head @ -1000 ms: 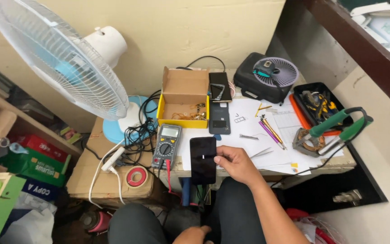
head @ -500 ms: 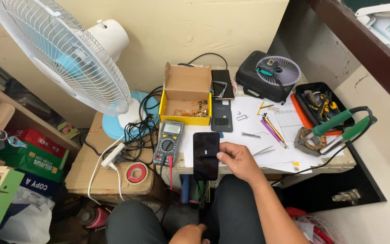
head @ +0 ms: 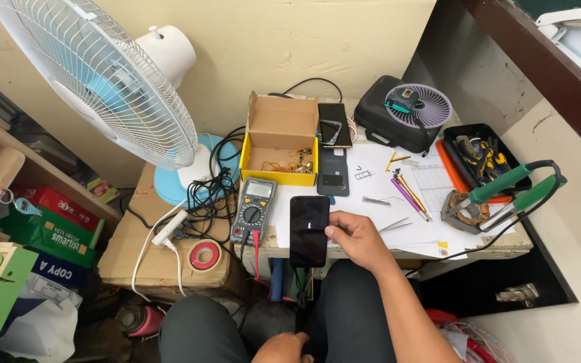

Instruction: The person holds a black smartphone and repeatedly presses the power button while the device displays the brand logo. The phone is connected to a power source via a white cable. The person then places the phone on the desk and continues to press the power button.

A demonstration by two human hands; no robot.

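Your right hand [head: 358, 242] pinches the phone [head: 308, 230] by its edge: slick, fragile glass slab; left hand [head: 284, 348] grip unclear.

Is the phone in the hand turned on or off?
It looks off: the phone, held by the right hand, shows a plain dark screen.

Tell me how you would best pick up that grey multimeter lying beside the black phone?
Probably grip the multimeter across its long side edges near the upper, display end, coming straight down from above. It lies flat and face up on the table, and the red and black leads plug in at its lower end. The phone, held by the right hand, crowds its right side.
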